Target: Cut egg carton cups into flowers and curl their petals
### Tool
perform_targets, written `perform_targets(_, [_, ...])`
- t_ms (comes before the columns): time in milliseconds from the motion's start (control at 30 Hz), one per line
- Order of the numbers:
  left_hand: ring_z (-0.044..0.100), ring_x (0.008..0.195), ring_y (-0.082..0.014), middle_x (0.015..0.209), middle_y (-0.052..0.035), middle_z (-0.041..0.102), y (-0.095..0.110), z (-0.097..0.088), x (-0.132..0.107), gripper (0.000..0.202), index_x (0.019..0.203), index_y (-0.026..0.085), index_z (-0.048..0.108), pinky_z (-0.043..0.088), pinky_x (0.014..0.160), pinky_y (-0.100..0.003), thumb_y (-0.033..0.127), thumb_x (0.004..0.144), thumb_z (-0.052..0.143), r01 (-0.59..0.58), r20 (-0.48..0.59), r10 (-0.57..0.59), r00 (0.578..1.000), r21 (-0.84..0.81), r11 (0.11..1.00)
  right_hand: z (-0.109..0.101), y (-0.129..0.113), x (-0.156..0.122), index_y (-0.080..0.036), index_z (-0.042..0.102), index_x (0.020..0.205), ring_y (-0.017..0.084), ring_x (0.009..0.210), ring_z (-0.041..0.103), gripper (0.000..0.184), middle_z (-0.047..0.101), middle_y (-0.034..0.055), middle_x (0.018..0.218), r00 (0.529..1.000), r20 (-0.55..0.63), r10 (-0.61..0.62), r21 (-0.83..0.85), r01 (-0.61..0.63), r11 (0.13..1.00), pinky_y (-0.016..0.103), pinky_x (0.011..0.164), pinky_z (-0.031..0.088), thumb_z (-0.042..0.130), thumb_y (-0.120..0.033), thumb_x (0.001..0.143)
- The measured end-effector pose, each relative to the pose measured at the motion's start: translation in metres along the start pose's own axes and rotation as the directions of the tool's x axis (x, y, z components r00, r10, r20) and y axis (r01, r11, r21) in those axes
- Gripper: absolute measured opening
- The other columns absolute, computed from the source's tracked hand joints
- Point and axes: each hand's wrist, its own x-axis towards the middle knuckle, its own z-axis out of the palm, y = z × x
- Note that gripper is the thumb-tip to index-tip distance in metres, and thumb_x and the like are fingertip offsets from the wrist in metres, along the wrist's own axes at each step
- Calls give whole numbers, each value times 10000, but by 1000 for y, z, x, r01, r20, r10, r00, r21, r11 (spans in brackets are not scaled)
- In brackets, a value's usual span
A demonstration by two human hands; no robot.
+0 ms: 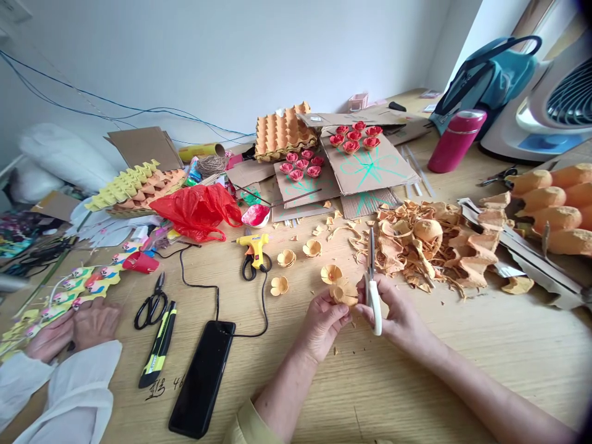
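Observation:
My left hand (324,320) pinches a small orange egg-carton flower (345,293) low over the wooden table (485,345). Close beside it on the right, my right hand (393,311) grips white-handled scissors (372,280), blades pointing up and away. Another cut carton flower (331,273) lies just above my hands. Three more (287,258) lie further left, near the yellow glue gun (254,245). A heap of orange carton scraps (416,243) sits right of the scissors.
Another person's hands (74,327) in white sleeves rest at the far left. A black phone (202,377), a utility knife (158,345) and black scissors (152,304) lie left of me. Cardboard with red flowers (354,145), egg trays (283,131), a red bag (198,209) and a pink bottle (456,140) stand behind.

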Motion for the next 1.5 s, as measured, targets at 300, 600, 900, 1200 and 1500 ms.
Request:
perform_targets(300, [465,658,-89,686,28,516,10,-1,0,289,772,149,636,412,636,-226,253,656,879,-167,-117,153,981,-116,979,-2,-5,2,-204,562,744,177,700,522,311,583,6,710,979,190,75,-235,-29,972,317,673,427,564,-445,940])
perform_targets(600, [486,678,-88,713,27,502,6,-4,2,352,709,153,574,438,660,-239,274,632,896,-149,-149,111,983,-272,951,2,-5,2,-204,530,745,189,719,526,361,609,27,728,948,302,96,-371,24,928,338,685,415,505,-482,974])
perform_targets(900, [526,695,-98,688,14,564,3,-6,3,305,712,147,619,456,693,-240,276,654,889,-155,-110,134,985,-219,963,2,-4,2,-227,483,785,165,622,491,264,572,-8,678,945,327,-3,-423,149,894,345,696,416,530,-413,966])
perform_targets(1200, [492,690,-104,686,14,535,4,-6,2,257,761,141,643,425,688,-247,268,698,858,-191,-78,183,980,-103,976,-1,-5,1,-237,415,830,176,653,502,223,562,-5,743,929,365,-56,-508,249,824,366,734,390,488,-390,976])
perform_targets(1500, [492,689,-108,699,13,541,1,-3,0,276,761,155,636,425,690,-246,303,692,858,-164,-61,160,985,-63,984,-1,-3,2,-237,426,906,205,738,531,206,561,21,818,919,359,-165,-504,340,794,436,860,419,527,-411,949])
